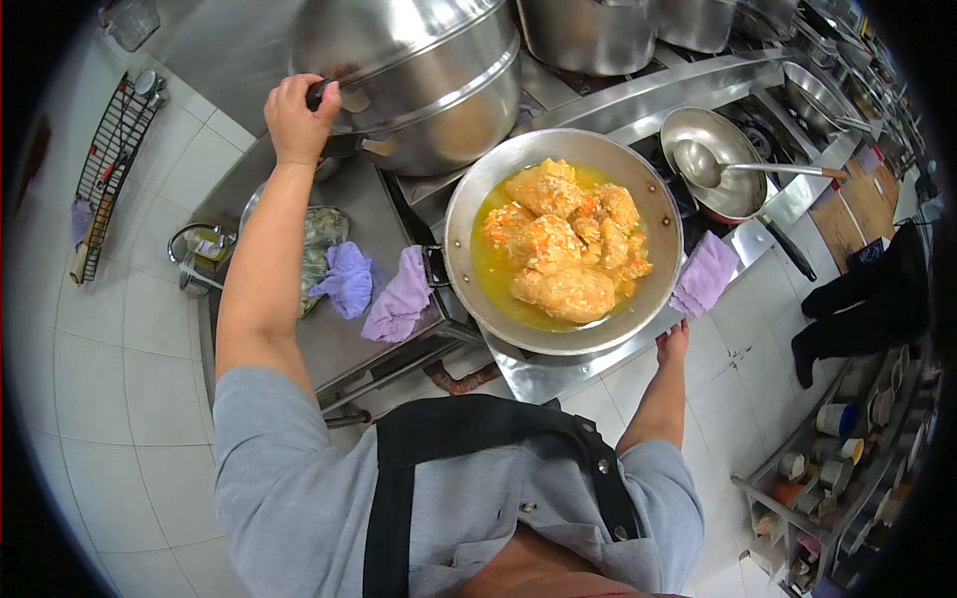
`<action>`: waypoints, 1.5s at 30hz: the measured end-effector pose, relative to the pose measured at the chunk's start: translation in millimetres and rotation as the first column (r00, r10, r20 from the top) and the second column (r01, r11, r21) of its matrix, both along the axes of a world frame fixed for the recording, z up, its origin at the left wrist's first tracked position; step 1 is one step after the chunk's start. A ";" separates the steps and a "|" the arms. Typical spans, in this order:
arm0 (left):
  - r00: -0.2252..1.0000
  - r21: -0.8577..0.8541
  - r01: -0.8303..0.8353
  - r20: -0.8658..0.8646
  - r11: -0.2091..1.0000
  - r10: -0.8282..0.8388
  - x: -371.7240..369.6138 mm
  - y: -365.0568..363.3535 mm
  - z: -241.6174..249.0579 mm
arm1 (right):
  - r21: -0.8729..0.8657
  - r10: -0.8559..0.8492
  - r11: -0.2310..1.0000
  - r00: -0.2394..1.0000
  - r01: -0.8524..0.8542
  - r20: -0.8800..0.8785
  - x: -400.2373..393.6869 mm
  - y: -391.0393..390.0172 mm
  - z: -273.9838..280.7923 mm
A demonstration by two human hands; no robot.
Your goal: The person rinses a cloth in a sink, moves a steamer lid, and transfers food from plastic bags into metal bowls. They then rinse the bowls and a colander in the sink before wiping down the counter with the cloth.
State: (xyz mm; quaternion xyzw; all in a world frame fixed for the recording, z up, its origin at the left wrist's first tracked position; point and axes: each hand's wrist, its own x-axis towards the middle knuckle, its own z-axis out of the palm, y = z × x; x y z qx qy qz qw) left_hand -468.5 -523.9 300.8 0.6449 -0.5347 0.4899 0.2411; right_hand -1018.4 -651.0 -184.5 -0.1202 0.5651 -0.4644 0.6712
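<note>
My left hand (297, 120) is closed around a black side handle (319, 94) of a large steel steamer pot (439, 110) at the back left. Lower down, my right hand (674, 342) is at the front edge of the stove, beside a purple cloth (706, 272); its fingers look extended and hold nothing that shows. Between my arms stands a wide metal pan (464, 274). Large golden pieces of food (558, 239), topped with orange and white bits, sit in yellow liquid inside it. Another purple cloth (397, 296) lies by the pan's left handle.
A frying pan (733, 194) with a ladle (698, 164) in it stands on the right burner. More big pots (588, 35) line the back. A bag of greens (321, 244) lies on the left counter. Someone in dark trousers (862, 299) stands at right, above a loaded shelf (768, 498).
</note>
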 end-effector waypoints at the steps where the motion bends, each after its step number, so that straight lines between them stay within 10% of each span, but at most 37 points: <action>1: 1.000 -0.007 -0.009 0.005 1.000 0.009 -1.6 1.3 3.1 | -0.007 0.009 1.000 1.000 -0.009 0.005 0.9 1.1 1.1; 45: 1.000 0.089 0.005 0.019 0.996 -0.006 32.1 -4.8 -4.9 | -0.467 -0.262 0.883 0.883 0.055 -0.390 17.9 9.3 -56.8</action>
